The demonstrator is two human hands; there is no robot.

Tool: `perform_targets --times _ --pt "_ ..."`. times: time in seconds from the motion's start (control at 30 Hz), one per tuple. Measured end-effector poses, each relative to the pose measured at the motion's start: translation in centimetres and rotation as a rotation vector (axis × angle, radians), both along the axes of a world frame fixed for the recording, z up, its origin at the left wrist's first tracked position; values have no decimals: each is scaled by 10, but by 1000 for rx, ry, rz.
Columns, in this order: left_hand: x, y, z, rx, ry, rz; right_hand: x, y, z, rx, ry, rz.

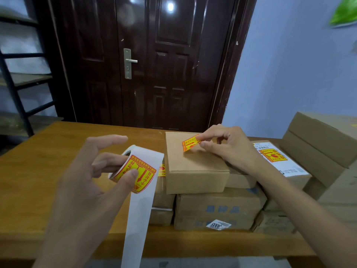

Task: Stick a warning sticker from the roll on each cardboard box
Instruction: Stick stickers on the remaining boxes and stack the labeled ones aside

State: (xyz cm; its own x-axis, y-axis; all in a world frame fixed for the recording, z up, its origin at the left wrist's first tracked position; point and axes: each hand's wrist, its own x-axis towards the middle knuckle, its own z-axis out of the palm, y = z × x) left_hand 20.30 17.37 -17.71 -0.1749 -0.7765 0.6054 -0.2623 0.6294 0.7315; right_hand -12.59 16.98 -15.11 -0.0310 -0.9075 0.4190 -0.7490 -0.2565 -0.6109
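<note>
Wooden table [58, 151] up front, dark panelled door [146, 60] behind it, pale blue wall [289, 74] off to the right. Right hand [229, 146] is pinching a yellow-and-red warning sticker [190, 144] between thumb and forefinger, the other fingers curled above it. One edge of the sticker touches the top of the plain cardboard box [193, 165]; the rest of it lifts up off the surface, curling. That box sits on top of a wider box [218, 207] with faded blue print and a small white label on its front.

Left hand [92, 171] has the sticker roll [133, 167], held in the air above the table, just left of the top box. Thumb presses on the printed sticker at the front of the roll, middle fingers curl round the far side, and the forefinger sticks out straight above. A long strip of white backing paper [139, 219] hangs from the roll down past the table's near edge.

To the right, a box with a white shipping label [289, 167] already carries a warning sticker. More brown boxes are stacked beyond it at the right edge [318, 144]. Far left, a dark metal shelf rack [15, 84].
</note>
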Motion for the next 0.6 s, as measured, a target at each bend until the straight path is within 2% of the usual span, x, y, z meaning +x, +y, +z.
perform_targets --times 0.37,0.6 --pt "-4 -3 -4 19 -6 -13 -8 -3 -4 6 170 29" --pt "-6 1 0 41 -18 -22 -2 -3 -2 24 214 20"
